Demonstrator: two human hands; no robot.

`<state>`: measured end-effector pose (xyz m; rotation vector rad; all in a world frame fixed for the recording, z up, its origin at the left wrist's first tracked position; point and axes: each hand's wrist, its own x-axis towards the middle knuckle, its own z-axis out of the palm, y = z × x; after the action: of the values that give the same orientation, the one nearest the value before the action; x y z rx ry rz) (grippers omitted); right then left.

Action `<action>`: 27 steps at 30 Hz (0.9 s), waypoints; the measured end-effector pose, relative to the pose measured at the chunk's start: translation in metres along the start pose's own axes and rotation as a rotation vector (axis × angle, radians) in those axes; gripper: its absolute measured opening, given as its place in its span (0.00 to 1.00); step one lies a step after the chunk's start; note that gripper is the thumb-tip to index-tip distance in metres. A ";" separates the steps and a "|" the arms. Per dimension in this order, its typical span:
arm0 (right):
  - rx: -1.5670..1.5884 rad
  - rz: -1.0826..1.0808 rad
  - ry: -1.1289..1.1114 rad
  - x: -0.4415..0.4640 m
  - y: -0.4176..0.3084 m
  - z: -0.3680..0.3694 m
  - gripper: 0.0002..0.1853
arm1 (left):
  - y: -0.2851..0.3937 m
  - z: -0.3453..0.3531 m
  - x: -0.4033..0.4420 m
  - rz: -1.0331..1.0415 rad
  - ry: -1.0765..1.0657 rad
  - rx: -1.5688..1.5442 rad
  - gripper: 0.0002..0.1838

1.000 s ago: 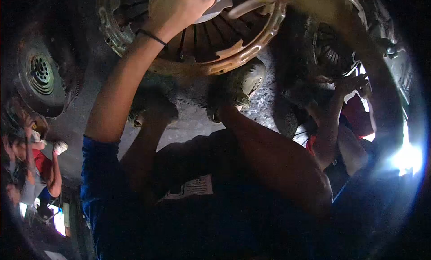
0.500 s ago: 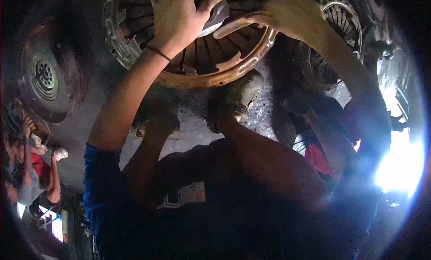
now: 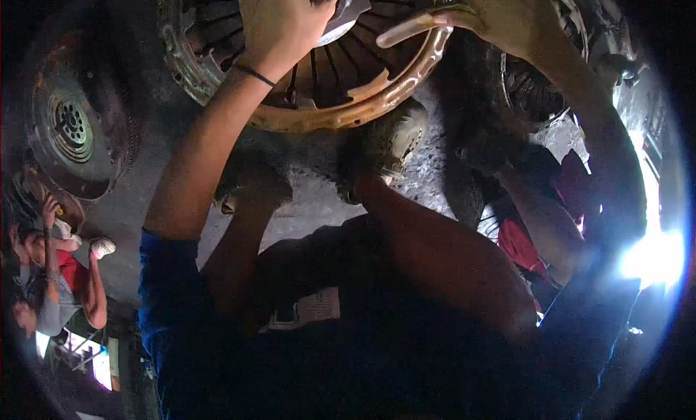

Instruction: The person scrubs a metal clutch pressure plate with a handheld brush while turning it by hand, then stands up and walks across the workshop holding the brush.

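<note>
A clutch pressure plate [image 3: 330, 119], with a rusty-copper rim and radial spring fingers, is at the top, cut off by the frame edge. My left hand [image 3: 286, 25], with a dark band at its wrist, is over its middle. This hand grips a dark grey block-like piece [image 3: 354, 14] with a pale lower edge; its fingertips are hidden. On the right, my right hand [image 3: 507, 17] is at the plate's rim. One of its digits stretches left across the spring fingers, and the others are partly out of view. I see nothing held in it.
A large flywheel-like disc [image 3: 72, 126] is on the left. Another ringed clutch part [image 3: 536, 93] lies at right. My shoe [image 3: 397, 137] is just below the plate. One person [image 3: 65, 282] crouches at far left; another person's red clothing [image 3: 518, 242] shows at right. Bright light glares at right.
The plate sits slightly higher in view. My right hand has shifted right and up, its stretched digit now nearer the rim. My left hand stays over the middle with the grey piece.
</note>
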<state>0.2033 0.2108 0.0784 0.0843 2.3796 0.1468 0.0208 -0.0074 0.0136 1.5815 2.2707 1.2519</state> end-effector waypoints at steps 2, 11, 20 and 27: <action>0.155 0.120 -0.127 0.013 -0.011 -0.026 0.23 | 0.000 0.002 -0.002 -0.030 -0.012 0.008 0.15; 0.055 0.038 -0.011 0.006 -0.006 -0.028 0.21 | -0.009 0.007 0.003 0.010 0.025 0.021 0.15; 0.060 0.007 -0.078 0.001 -0.009 -0.015 0.21 | -0.003 0.002 -0.003 0.016 -0.021 0.043 0.15; -0.004 -0.027 -0.103 0.020 -0.015 -0.027 0.20 | -0.010 0.002 0.002 0.082 0.002 0.047 0.15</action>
<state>0.1700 0.1963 0.0818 0.0561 2.2762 0.1313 0.0134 -0.0059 0.0062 1.7061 2.2745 1.2275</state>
